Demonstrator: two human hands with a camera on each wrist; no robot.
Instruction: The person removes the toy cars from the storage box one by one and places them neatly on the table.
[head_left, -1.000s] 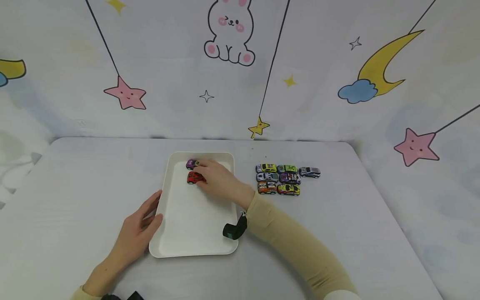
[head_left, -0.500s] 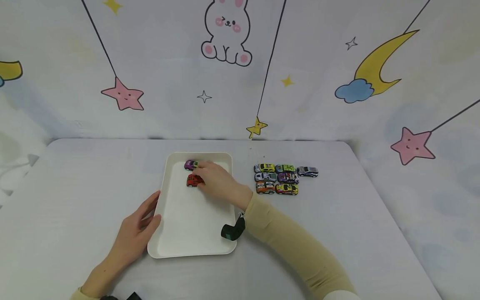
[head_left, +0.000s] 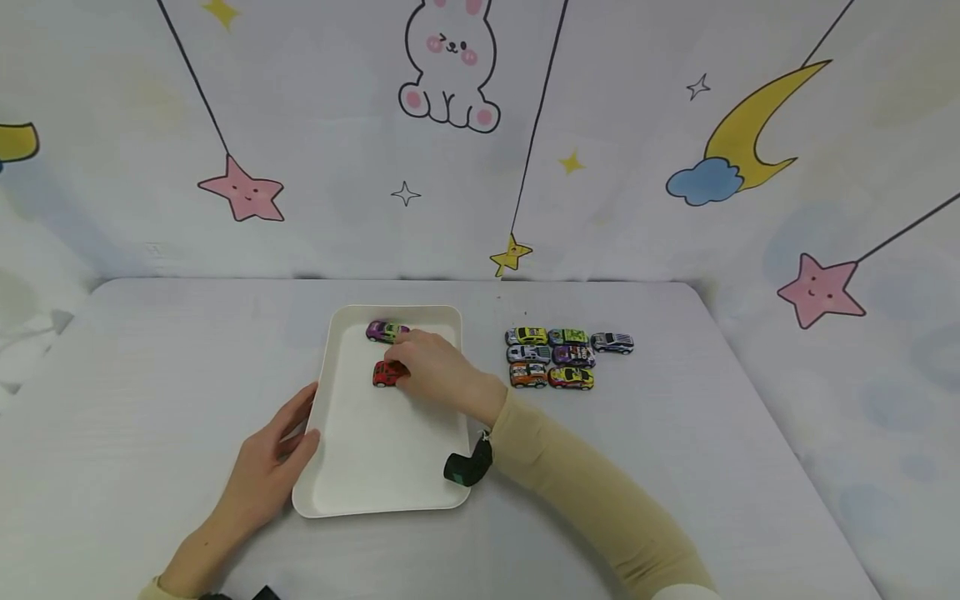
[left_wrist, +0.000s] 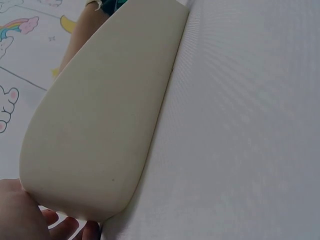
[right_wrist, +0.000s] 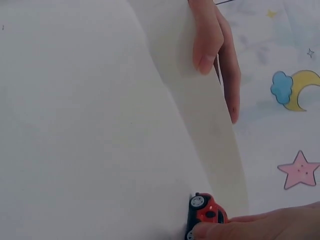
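Right hand point(head_left: 435, 371): over the far half of the white tray, fingers curled down onto the red toy car, pinching it; in the right wrist view the fingertips point(right_wrist: 235, 231) sit on the car's back end
Red toy car point(head_left: 387, 373): down on the tray floor, toward the left wall, wheels on the tray in the right wrist view point(right_wrist: 206, 216)
Purple toy car point(head_left: 386, 332): in the tray too, at the far end, just past the red one and apart from it; nothing touches it
White tray point(head_left: 375, 467): flat on the table, long side running away from the person; its near half is bare
Left hand point(head_left: 266, 467): at the tray's left rim near the front corner, thumb over the rim and fingers along the outside wall; fingers fairly straight, pressed on the tray and not curled round it; the left wrist view shows only the tray's outer wall point(left_wrist: 100, 130) and a bit of the hand
Other toy cars point(head_left: 558, 358): seven small ones on the table right of the tray, in neat rows, well apart from both hands
Table point(head_left: 712, 467): pale grey, holds everything
Wall cloth point(head_left: 450, 71): behind the table, with a bunny, stars, a moon and a cloud
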